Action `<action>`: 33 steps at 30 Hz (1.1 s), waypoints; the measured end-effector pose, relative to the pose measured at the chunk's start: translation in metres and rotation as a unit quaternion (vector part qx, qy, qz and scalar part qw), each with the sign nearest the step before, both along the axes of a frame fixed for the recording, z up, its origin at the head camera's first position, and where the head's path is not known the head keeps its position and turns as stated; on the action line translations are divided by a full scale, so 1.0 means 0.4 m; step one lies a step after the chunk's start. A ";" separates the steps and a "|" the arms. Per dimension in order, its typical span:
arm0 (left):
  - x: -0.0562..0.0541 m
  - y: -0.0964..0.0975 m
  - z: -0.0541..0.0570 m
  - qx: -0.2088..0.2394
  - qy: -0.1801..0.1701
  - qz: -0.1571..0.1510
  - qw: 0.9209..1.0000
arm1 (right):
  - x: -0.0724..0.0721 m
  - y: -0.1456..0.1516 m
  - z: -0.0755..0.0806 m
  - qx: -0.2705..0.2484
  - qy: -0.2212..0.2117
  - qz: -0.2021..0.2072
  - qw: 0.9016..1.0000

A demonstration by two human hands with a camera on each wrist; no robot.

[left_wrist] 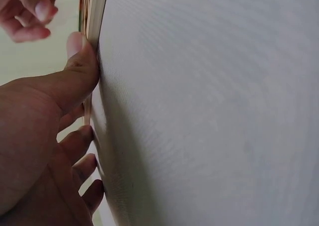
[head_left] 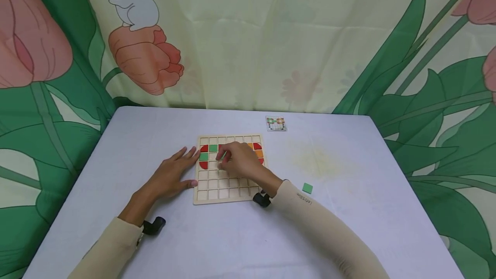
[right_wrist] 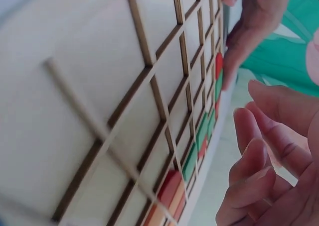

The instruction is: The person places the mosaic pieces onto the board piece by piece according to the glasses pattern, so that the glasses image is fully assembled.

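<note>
Wooden and pale, the grid board (head_left: 228,193) lies flat near the middle of the desk (head_left: 348,227), its upper rows partly filled with red, green and orange tiles (head_left: 213,148) while the lower cells sit bare. Over those upper rows hovers the right hand (head_left: 238,160), forearm reaching in from the lower right across the board's right edge; its fingers are bent downward with the tips drawn close together above the tiles. Whether they pinch a piece cannot be told (the wrist view shows the fingers (right_wrist: 259,156) curled just off the board with nothing plainly between them).

At the board's left edge rests the left hand (head_left: 174,175), palm down on the desk, fingers straight and spread, the tips touching the frame near the red and green tiles. In the left wrist view the thumb (left_wrist: 79,71) presses flat against the board's side. Both forearms wear beige sleeves (head_left: 321,223), each with a small black wrist camera (head_left: 261,199) strapped on.

Just off the right forearm, apart from the board, a single loose green tile (head_left: 307,188) lies on the desk. Beyond the board's far right corner sits a small pattern card (head_left: 276,123). Behind the desk hangs a curtain (head_left: 271,33) printed with tulips, green leaves and a cartoon rabbit.
</note>
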State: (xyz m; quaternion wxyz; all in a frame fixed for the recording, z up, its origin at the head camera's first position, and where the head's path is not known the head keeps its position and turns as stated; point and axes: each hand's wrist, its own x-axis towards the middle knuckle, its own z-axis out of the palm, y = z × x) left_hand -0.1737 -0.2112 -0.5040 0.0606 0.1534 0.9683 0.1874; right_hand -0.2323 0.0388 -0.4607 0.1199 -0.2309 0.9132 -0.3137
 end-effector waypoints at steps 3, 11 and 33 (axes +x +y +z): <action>0.000 0.004 -0.001 -0.002 0.003 -0.001 1.000 | 0.011 0.040 0.004 -0.013 0.004 -0.001 1.000; 0.001 0.006 -0.008 0.002 0.000 0.000 1.000 | 0.037 0.151 0.031 -0.022 0.005 -0.034 0.999; 0.002 0.003 -0.011 0.002 0.004 0.006 1.000 | 0.118 0.467 0.016 0.029 -0.012 -0.189 0.981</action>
